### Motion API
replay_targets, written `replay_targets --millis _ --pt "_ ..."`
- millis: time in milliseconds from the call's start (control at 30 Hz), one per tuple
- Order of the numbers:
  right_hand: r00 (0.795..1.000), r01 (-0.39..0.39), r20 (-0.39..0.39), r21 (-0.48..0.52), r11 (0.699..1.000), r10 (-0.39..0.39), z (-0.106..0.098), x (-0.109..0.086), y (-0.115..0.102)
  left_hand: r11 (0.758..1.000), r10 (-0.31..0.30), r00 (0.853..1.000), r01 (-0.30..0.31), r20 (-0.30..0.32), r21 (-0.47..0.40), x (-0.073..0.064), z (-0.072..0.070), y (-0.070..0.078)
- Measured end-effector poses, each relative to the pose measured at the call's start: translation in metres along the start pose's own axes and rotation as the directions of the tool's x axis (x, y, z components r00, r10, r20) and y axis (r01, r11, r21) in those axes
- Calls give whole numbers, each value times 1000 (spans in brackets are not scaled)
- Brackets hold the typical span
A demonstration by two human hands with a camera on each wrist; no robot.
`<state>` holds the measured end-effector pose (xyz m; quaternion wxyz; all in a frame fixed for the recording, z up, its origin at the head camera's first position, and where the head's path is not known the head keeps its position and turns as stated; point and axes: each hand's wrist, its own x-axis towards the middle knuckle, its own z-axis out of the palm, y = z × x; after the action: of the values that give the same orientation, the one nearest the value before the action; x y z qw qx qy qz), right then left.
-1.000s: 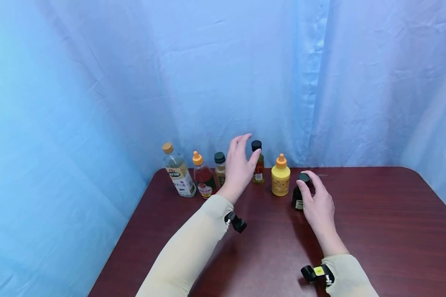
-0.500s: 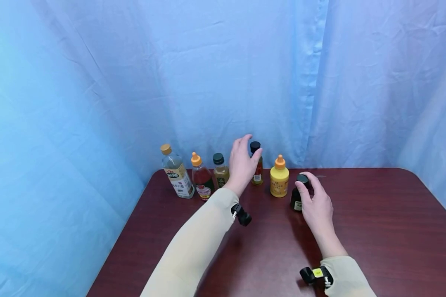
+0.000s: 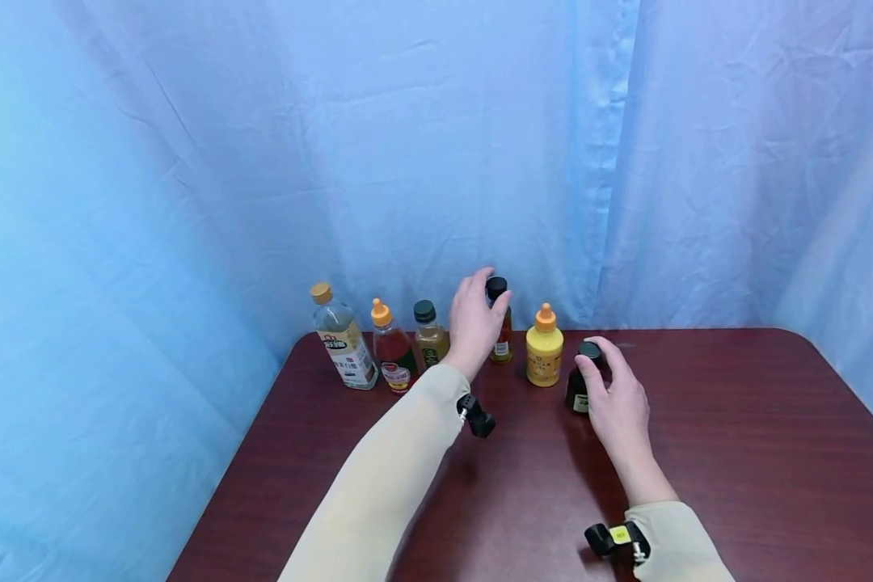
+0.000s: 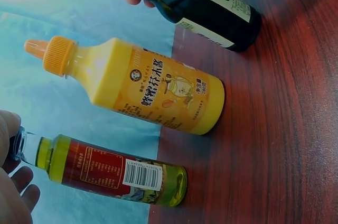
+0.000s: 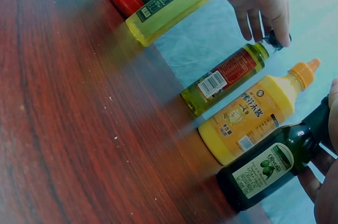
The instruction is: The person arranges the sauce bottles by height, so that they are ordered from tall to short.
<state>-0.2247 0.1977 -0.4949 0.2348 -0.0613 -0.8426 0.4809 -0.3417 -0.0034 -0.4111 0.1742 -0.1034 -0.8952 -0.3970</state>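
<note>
My left hand (image 3: 474, 327) pinches the black cap of a slim oil bottle (image 4: 105, 171) with a red label, which stands upright on the table. At the right, my right hand (image 3: 621, 408) holds a dark green olive oil bottle (image 5: 261, 171) around its neck and cap, its base on the table. Between the two stands a yellow squeeze bottle (image 3: 544, 356) with an orange nozzle cap, touched by neither hand. In the right wrist view, left fingers and thumb (image 5: 282, 28) meet at the slim bottle's cap.
Left of my left forearm stand a clear bottle (image 3: 347, 356) with a tan cap, a red sauce squeeze bottle (image 3: 395, 356) and a green-capped bottle (image 3: 431, 335), partly hidden by the arm. Blue curtain (image 3: 407, 162) hangs behind the dark red table (image 3: 757, 453).
My left hand has shifted slightly right and its fingers have come in onto the slim bottle's cap. The right hand keeps its hold on the olive oil bottle. The bottles stand unmoved.
</note>
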Motion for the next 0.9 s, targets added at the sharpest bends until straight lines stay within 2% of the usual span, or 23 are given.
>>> replay_targets --millis 500,900 --pt "1000 14 -7 1 1000 -14 1 2 -1 999 33 999 -33 -9 22 -1 0 -2" --pt "1000 21 -2 -2 1000 -21 3 3 -2 997 70 997 -69 -35 22 -4 -9 0"
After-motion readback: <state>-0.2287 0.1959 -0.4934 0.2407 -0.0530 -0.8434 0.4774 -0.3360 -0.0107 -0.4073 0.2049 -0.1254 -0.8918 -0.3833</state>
